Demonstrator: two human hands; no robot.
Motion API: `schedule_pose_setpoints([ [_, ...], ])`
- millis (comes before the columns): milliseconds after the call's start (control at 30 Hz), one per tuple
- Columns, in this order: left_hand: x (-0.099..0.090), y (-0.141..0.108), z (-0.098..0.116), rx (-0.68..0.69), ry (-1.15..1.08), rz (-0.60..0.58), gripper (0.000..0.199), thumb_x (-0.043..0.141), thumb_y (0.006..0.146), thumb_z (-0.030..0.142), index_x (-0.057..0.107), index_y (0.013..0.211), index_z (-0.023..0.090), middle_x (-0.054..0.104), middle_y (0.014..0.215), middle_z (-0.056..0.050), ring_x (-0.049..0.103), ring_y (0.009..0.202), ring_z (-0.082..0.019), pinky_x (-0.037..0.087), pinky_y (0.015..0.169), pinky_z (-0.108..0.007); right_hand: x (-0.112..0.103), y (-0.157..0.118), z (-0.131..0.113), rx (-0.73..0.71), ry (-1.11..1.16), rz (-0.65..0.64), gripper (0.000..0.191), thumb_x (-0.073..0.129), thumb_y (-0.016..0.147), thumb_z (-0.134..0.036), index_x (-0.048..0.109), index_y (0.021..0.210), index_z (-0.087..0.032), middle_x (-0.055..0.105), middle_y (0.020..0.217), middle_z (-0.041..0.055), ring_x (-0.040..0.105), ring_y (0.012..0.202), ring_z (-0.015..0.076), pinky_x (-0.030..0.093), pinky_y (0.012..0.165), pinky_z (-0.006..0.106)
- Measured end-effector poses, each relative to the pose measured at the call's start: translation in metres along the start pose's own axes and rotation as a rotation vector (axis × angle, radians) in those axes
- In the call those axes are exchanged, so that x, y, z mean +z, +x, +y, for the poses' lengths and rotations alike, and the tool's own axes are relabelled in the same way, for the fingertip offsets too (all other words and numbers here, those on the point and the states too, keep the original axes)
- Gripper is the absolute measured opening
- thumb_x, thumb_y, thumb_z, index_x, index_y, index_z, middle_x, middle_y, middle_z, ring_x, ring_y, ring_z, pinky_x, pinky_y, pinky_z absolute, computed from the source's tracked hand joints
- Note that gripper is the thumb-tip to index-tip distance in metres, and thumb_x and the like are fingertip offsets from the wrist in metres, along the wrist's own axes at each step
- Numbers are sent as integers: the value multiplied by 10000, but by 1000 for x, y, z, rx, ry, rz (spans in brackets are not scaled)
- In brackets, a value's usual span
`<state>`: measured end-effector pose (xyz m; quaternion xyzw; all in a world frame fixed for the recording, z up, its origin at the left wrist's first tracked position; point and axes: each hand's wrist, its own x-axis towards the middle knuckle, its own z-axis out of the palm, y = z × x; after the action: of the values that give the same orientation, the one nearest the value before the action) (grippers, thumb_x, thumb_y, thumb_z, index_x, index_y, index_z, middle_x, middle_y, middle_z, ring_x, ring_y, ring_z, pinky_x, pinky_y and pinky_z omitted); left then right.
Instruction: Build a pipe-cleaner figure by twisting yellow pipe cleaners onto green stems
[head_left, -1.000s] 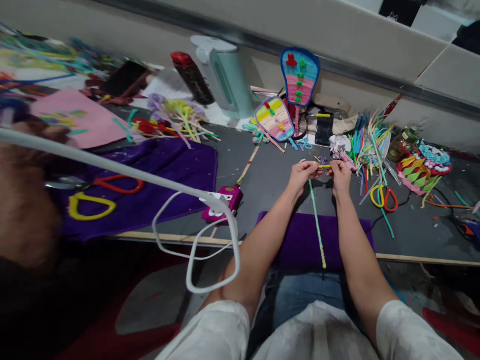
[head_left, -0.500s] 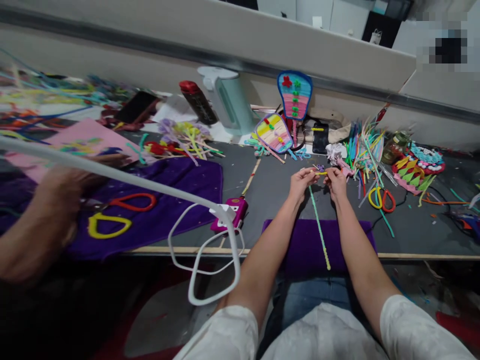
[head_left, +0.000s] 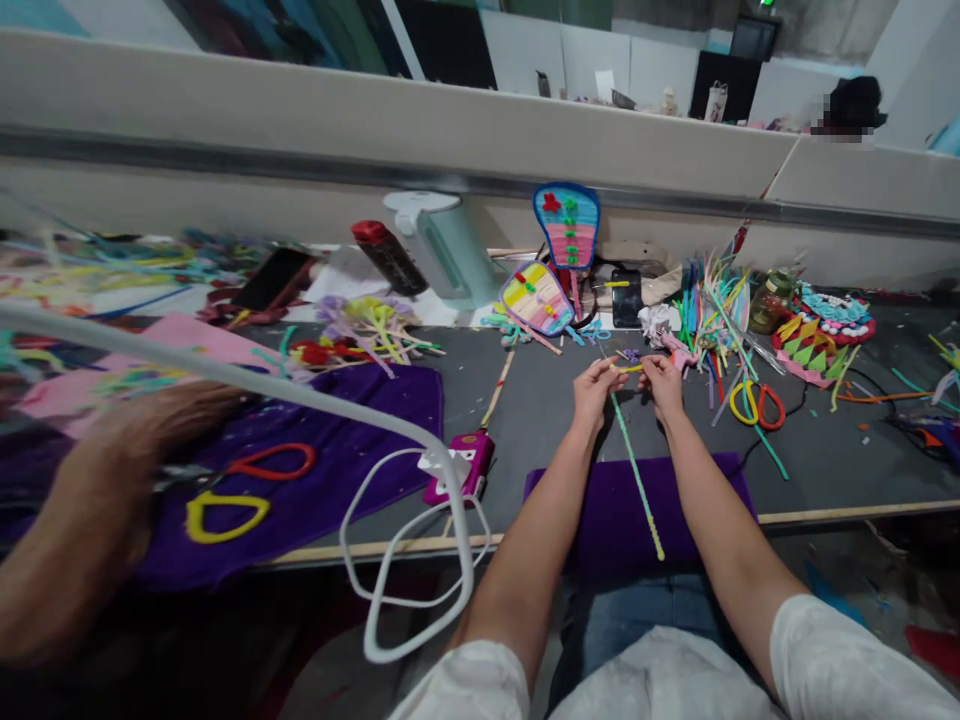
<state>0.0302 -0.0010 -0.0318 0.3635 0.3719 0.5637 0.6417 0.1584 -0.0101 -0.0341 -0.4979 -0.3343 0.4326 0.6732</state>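
My left hand (head_left: 595,398) and my right hand (head_left: 665,388) are close together above the grey table, fingers pinched. Between them stretches a short yellow pipe cleaner (head_left: 632,368), one end in each hand. A long green stem with a yellow tip (head_left: 636,468) slants down from my left hand toward my lap. Just beyond the fingertips is a small purple piece (head_left: 628,354); whether it joins the yellow one I cannot tell. A folded purple cloth (head_left: 547,500) hangs over the table edge below my wrists.
Scissors (head_left: 757,404) and a bundle of pipe cleaners (head_left: 712,300) lie to the right. Two colourful fan shapes (head_left: 568,225) stand behind, beside a kettle (head_left: 448,250). A magenta power strip (head_left: 469,462) and white cable (head_left: 382,418) are left, near another person's blurred hand (head_left: 180,415).
The view has tilted up, so the table things sit lower in the picture. My hands keep their pinch on the yellow pipe cleaner, with little visible change.
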Motion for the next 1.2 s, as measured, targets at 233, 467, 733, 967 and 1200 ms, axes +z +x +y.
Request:
schedule_pose_setpoints([
  [233,-1,4,-8,18,69,27,477,802,616,320,707,1029,100,727,801,-76,694,697,-167,555,695,-292,1,2,4,-84,-141,112,264,638,669,-418,587,770,-179,542,553,-67,526,477,87,465,426,194],
  [467,-2,8,-15,32,122,84,374,741,664,268,731,999,103,726,764,-77,690,672,-179,551,713,-321,4,0,-1,-120,-264,111,208,605,718,-368,639,773,-169,581,607,-32,557,505,107,493,437,218],
  [733,-3,12,-14,67,137,107,454,771,646,324,716,1034,93,729,795,-82,691,686,-169,550,704,-306,8,1,-1,-112,-271,83,245,595,747,-385,654,845,-168,632,671,0,579,535,127,519,468,246],
  [967,-2,11,-10,78,119,126,490,809,628,355,703,1026,89,720,789,-76,683,672,-154,549,689,-295,11,5,-1,-124,-346,49,240,565,769,-350,660,856,-147,649,689,20,618,543,141,510,461,241],
  [1200,-4,11,-12,115,69,133,485,798,662,362,674,1060,113,727,831,-75,689,683,-144,543,640,-263,11,6,-2,-109,-403,-13,242,545,785,-342,659,871,-147,678,704,31,638,559,151,500,449,230],
])
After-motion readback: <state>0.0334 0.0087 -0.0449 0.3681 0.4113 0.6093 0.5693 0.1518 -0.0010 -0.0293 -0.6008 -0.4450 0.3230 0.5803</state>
